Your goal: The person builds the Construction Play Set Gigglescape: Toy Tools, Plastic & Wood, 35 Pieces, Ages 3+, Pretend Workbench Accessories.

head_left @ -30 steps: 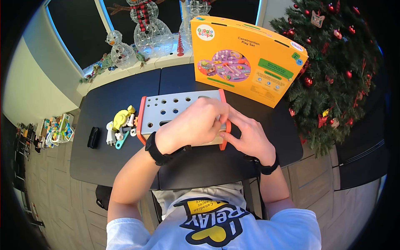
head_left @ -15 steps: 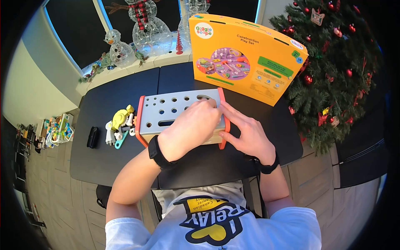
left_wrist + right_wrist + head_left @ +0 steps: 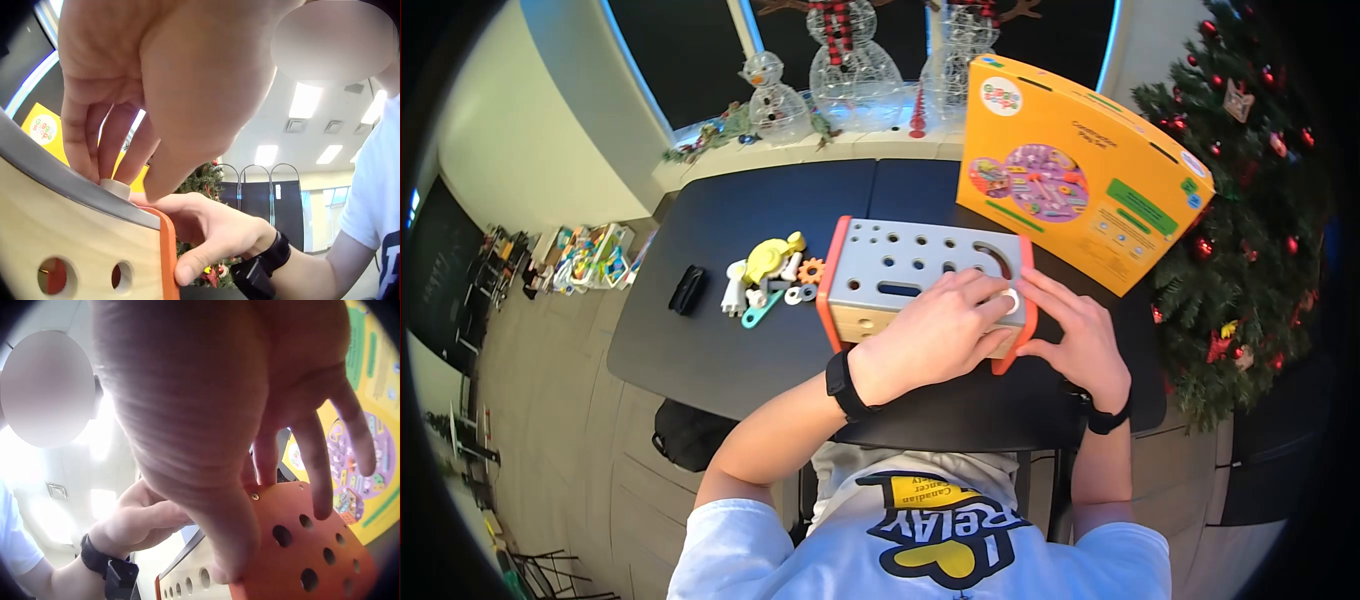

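A toy workbench (image 3: 888, 262) with a grey, holed top, wooden front and red end panels stands on the black table. My left hand (image 3: 930, 335) reaches across its top to the right end. Its fingertips and thumb pinch a small white round piece (image 3: 116, 188) at the top's near right corner; the piece's lower part is hidden. My right hand (image 3: 1082, 345) braces the right red end panel (image 3: 294, 556). Its fingers spread straight over that panel, and the thumb lies against the front edge.
Left of the workbench lies a pile of toy parts: a yellow piece (image 3: 770, 257), an orange gear (image 3: 811, 270), a teal strip (image 3: 761, 311) and white pieces. A black case (image 3: 688, 290) lies farther left. The yellow box (image 3: 1090, 175) stands behind, near a Christmas tree (image 3: 1250, 250).
The head view has swung left, so everything sits farther right. My left hand has drawn nearer to me, uncovering the curved slot and the white piece. The right hand stays at the red panel.
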The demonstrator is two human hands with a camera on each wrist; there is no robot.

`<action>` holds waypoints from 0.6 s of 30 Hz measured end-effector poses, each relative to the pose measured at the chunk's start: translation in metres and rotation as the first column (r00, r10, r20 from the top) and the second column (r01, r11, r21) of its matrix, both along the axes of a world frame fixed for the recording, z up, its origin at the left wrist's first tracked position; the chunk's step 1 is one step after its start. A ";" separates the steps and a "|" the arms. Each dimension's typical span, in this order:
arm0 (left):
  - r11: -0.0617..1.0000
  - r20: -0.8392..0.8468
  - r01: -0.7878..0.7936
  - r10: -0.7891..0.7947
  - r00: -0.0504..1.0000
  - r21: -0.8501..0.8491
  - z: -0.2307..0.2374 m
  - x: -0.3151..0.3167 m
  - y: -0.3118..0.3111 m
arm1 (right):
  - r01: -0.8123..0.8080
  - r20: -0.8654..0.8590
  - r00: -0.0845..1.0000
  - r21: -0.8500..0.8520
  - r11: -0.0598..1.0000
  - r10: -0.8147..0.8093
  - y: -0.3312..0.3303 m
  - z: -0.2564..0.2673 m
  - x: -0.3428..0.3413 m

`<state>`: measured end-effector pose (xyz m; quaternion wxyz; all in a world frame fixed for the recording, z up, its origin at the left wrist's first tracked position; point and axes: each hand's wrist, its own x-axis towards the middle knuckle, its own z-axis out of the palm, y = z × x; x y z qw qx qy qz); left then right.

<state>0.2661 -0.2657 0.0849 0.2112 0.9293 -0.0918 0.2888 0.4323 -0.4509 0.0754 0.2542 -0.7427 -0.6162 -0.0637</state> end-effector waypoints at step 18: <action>0.938 -0.159 -0.340 0.347 0.924 0.071 -0.035 -0.058 0.064 | -0.004 0.121 0.992 0.236 0.972 -0.026 0.016 -0.022 -0.032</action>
